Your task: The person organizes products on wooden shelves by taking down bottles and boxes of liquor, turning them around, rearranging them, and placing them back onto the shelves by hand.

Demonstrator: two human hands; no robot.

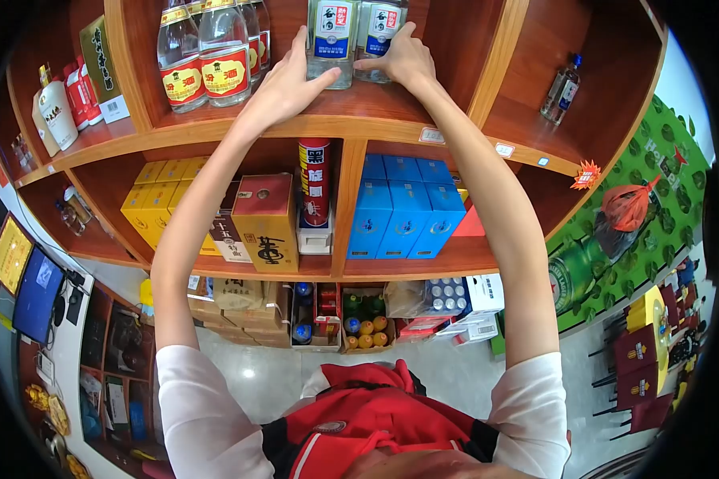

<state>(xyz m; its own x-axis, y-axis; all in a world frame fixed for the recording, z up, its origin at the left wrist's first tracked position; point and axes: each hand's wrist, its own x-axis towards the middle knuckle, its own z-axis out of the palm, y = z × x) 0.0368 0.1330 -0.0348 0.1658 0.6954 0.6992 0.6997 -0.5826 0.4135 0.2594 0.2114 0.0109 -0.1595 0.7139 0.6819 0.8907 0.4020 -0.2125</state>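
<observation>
Two clear square bottles with white and blue labels stand side by side on the upper wooden shelf, a left one (332,40) and a right one (377,33). My left hand (293,81) is at the left bottle, its thumb and fingers spread apart along the bottle's side and lower front. From the right, my right hand (402,60) reaches the right bottle, fingers around its outer side and thumb across its lower front. Both bottles look upright, and their tops are cut off by the frame edge.
Clear bottles with red and yellow labels (224,72) stand left of my hands. A small bottle (563,89) is in the right compartment. Below are yellow boxes (148,203), a brown-gold box (265,223), a red cylinder (315,180) and blue boxes (407,211). Crates stand on the floor.
</observation>
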